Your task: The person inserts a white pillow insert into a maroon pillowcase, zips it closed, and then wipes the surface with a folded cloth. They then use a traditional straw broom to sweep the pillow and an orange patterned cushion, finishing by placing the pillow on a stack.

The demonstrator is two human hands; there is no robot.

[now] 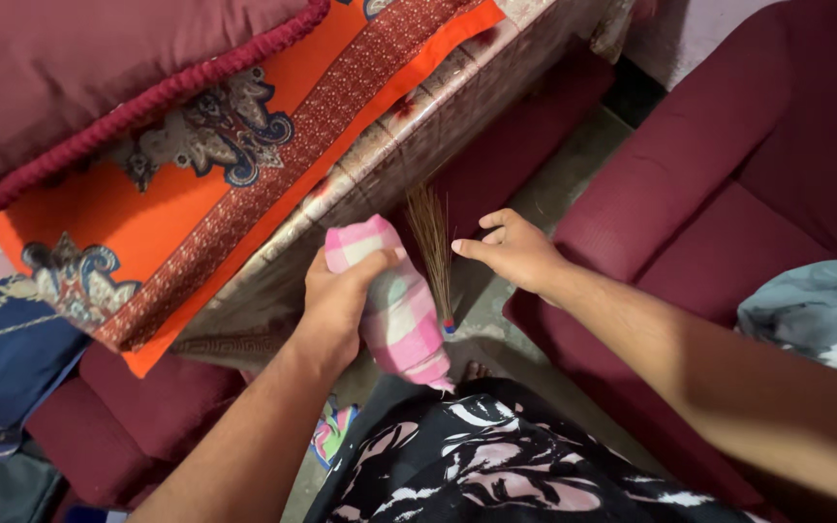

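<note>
Black floral cloth (496,465) lay nearest my view. My left hand (336,305) had its fingers (370,266) wrapped round a pink checked cloth (394,305) bundled over a broom (433,242) handle. My right hand (515,252) hovered just beside the bristles, fingers loosely open. Beyond stood a tabletop (409,126) under an orange patterned cover (244,126), a maroon sofa (728,174), and grey floor (573,174).
</note>
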